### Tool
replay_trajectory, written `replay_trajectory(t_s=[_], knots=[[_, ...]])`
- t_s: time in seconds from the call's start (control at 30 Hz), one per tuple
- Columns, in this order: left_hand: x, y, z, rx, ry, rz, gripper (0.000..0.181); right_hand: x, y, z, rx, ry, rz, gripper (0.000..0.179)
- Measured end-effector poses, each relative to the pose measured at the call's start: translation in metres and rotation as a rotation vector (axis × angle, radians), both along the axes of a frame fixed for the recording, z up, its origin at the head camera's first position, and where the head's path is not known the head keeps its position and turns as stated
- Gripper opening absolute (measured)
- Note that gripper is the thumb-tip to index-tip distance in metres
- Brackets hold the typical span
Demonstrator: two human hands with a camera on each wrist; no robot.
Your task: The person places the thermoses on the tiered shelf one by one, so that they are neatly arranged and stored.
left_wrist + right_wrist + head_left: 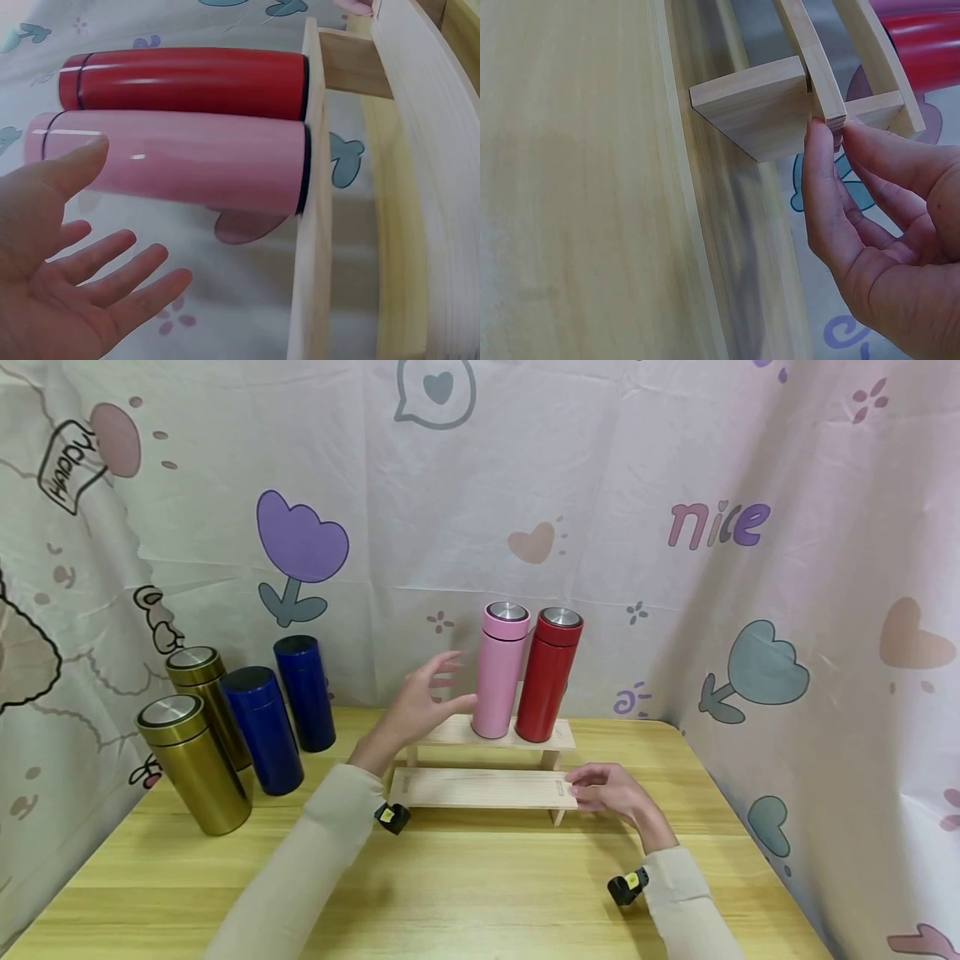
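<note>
A two-tier wooden stand (480, 788) is on the table. Its upper tier bears a pink thermos flask (498, 681) and, just right of it, a red thermos flask (550, 681), both upright. My left hand (423, 697) is beside the pink flask with fingers spread and holds nothing; the left wrist view shows the thumb (86, 161) in front of the pink flask, and whether they touch I cannot tell. The right end of the lower tier is pinched between thumb and fingers of my right hand (611, 792), clearest in the right wrist view.
On the table's left stand two gold thermos flasks (197, 768) and two blue thermos flasks (264, 735), all upright. A printed cloth (420, 518) hangs behind the wooden table (480, 893) and along its sides.
</note>
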State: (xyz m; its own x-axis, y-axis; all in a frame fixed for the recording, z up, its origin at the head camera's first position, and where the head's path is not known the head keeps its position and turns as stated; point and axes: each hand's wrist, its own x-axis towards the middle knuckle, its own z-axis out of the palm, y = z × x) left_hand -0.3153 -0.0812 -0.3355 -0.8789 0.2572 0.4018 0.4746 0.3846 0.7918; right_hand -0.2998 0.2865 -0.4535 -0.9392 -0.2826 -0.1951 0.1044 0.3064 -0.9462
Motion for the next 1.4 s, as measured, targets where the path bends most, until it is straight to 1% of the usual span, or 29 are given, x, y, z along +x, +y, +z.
replay_trajectory(t_s=[0.2, 0.37, 0.6, 0.83, 1.1, 1.27, 1.4], knots=[[0.014, -0.023, 0.005, -0.026, 0.038, 0.007, 0.073, 0.000, 0.000, 0.000, 0.007, -0.007, -0.007, 0.037], [0.025, -0.043, 0.004, -0.034, 0.038, 0.024, 0.071, 0.000, 0.000, 0.001, -0.010, -0.004, 0.004, 0.038], [0.031, -0.073, -0.003, -0.070, 0.068, 0.091, 0.067, 0.000, 0.000, 0.001, -0.021, -0.012, 0.005, 0.037], [0.043, -0.100, -0.002, -0.113, 0.080, 0.152, 0.065, -0.001, 0.000, 0.001, -0.011, -0.015, 0.001, 0.037], [0.061, -0.131, 0.006, -0.197, 0.124, 0.234, 0.063, -0.001, 0.000, 0.000, -0.012, -0.015, 0.001, 0.037], [0.078, -0.152, 0.018, -0.221, 0.121, 0.279, 0.064, -0.001, 0.001, 0.000, -0.018, -0.018, 0.005, 0.037], [0.090, -0.171, 0.026, -0.220, 0.113, 0.345, 0.064, -0.001, 0.001, 0.000, -0.018, -0.018, 0.005, 0.037]])
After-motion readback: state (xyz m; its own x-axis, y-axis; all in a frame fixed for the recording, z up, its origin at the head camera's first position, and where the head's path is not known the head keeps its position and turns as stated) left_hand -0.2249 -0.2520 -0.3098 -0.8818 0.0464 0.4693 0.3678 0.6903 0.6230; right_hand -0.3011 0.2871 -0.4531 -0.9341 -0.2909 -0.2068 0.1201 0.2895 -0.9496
